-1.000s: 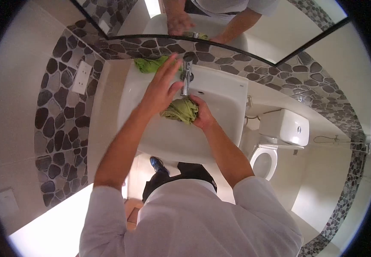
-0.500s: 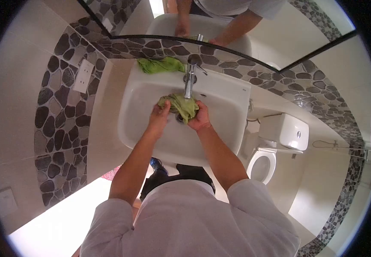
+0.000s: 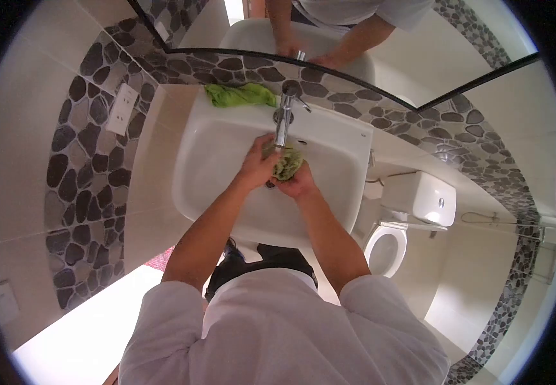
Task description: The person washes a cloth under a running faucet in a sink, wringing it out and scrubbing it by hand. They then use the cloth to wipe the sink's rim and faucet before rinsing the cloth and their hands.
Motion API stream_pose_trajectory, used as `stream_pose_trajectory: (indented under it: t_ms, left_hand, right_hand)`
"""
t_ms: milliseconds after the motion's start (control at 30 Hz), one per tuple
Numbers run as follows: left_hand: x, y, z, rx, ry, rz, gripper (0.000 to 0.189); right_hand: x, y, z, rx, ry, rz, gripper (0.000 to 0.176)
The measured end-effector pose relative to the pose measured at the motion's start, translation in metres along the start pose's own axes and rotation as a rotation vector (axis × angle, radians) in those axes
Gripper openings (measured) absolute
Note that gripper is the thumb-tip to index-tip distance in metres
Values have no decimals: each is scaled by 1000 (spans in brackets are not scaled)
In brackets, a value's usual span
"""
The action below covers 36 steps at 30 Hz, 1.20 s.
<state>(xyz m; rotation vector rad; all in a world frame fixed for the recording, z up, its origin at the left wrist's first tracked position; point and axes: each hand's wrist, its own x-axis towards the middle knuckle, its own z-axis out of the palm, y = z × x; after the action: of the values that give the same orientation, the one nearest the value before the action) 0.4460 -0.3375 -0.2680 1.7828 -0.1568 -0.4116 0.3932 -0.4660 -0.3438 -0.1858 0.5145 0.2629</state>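
Both hands have closed in around the green cloth (image 3: 289, 164) since the earlier frames, when the left hand reached toward the faucet; the cloth is now bunched into a tighter wad. The left hand (image 3: 258, 168) wraps over the wad from the left, fingers curled against it. The right hand (image 3: 298, 184) clasps it from below and right. The wad lies between the two palms at centre frame, inside the basin of the white sink (image 3: 196, 183), directly beneath the spout of the chrome faucet (image 3: 283, 120). A second green cloth (image 3: 239, 95) lies on the sink's back ledge, left of the faucet. At right of the sink stand a toilet (image 3: 385, 249) and its cistern (image 3: 420, 199). A mirror (image 3: 412, 58) spans the upper frame.
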Motion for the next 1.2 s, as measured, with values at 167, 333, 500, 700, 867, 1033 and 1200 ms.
stream_pose_trajectory:
  t_ms: [167, 333, 500, 700, 867, 1033, 1200]
  left_hand:
    - [-8, -19, -1, 227, 216, 270, 55]
    - [-30, 20, 13, 787, -226, 370, 56]
    - [11, 24, -33, 728, -552, 455, 39]
    - [0, -11, 6, 360, -73, 699, 33]
    - [-14, -5, 15, 268, 52, 147, 37]
    - [-24, 0, 7, 683, 35, 820, 32]
    - [7, -16, 6, 485, -91, 640, 26]
  right_hand:
    - [13, 17, 12, 61, 18, 76, 40]
    - [59, 20, -34, 138, -497, 73, 37]
    - [31, 4, 7, -59, 63, 171, 28]
    - [43, 6, 18, 7, 106, 98, 26]
    - [29, 15, 13, 53, 123, -28, 26]
    - [31, 14, -3, 58, 69, -104, 27]
    - [55, 5, -25, -10, -35, -135, 27]
